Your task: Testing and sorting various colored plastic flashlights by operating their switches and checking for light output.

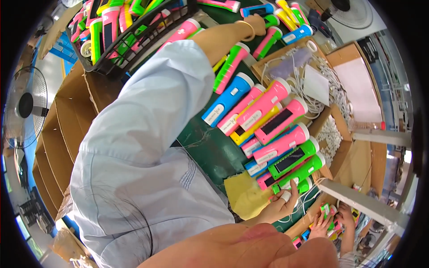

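At the far end of the table, my left hand [254,26], with a bangle at the wrist, is closed at the handle end of a green flashlight [271,20]; its fingers are partly hidden. My right hand [284,203], a white wrap on one finger, grips a green flashlight [308,168] at the near end of a row, with the thumb on its light switch plate. Pink, blue, yellow and green flashlights lie overlapping between my hands, among them a blue one [229,99] and a pink one [282,144]. Some have dark panels. A yellow cloth [248,193] lies beside my right hand.
A black basket [149,33] heaped with flashlights stands at upper left. Cardboard boxes with white cables [308,100] and small white parts [330,136] border the green table [201,147]. A grey beam [362,201] crosses near another person's hands [322,223], which hold coloured pieces.
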Demonstrator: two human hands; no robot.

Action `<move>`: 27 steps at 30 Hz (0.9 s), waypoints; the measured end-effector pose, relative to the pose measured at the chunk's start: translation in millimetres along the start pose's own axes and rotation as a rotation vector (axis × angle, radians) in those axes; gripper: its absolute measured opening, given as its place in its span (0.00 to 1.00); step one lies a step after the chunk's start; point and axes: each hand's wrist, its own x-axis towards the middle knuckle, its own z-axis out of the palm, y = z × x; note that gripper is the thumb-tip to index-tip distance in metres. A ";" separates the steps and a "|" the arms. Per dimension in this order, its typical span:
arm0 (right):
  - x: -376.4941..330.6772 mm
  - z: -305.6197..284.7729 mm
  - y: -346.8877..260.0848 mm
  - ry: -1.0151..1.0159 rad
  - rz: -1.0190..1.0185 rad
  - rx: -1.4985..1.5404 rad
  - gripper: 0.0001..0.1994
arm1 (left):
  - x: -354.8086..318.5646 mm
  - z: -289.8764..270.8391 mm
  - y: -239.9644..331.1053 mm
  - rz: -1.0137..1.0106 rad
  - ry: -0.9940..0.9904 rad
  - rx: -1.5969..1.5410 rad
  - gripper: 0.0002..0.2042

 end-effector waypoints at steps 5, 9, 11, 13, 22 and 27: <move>3.7 -20.4 7.2 -0.078 0.009 0.063 0.14 | -64.0 -90.7 0.6 0.135 -0.390 -1.153 0.26; 21.4 -15.7 5.8 -0.119 -0.071 0.109 0.20 | -188.5 -123.1 14.0 0.139 -1.028 -1.469 0.20; 35.5 -7.1 -0.5 -0.201 -0.260 0.234 0.28 | -269.6 -109.5 17.0 0.178 -1.078 -1.345 0.25; 43.1 9.9 -12.7 -0.274 -0.316 0.315 0.29 | -337.7 -91.7 27.3 0.120 -1.452 -1.447 0.33; 30.4 -32.0 -29.6 -0.380 -0.307 -0.151 0.10 | -412.4 -43.5 49.5 0.328 -1.581 -1.372 0.30; 5.2 -0.3 -10.1 -0.237 -0.571 -0.283 0.18 | -429.4 -43.4 73.3 0.054 -1.441 -1.382 0.18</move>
